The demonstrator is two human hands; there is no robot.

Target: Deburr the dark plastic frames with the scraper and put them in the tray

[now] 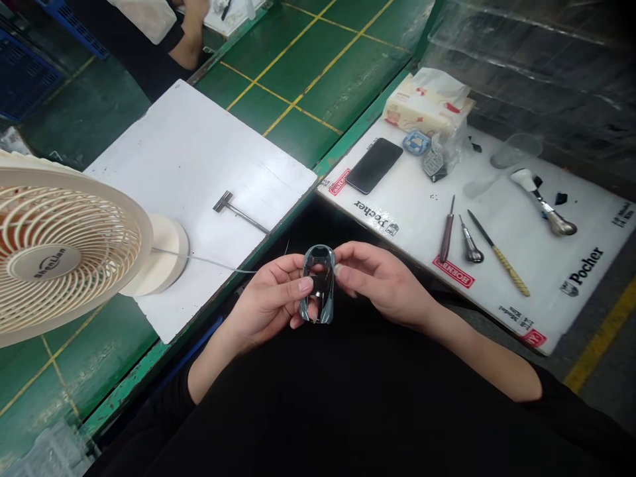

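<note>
A small dark grey car body shell [326,311] with open gaps in it is held up between my hands, in front of my lap. My left hand [273,291] grips its left side, thumb on top and fingers beneath; a fingertip shows through the lower opening. On the upper right edge of the shell, my right hand [380,278] pinches with thumb and forefinger. Whether a smaller part sits in that pinch is too small to tell.
A cream fan [163,255] stands at left on a white board [199,152], near a metal T-shaped tool [243,215]. The right board [397,205] bears a phone [375,165], tissue pack [427,103], screwdriver [447,238], file [499,255] and other tools. A person's arm [191,36] shows at top left.
</note>
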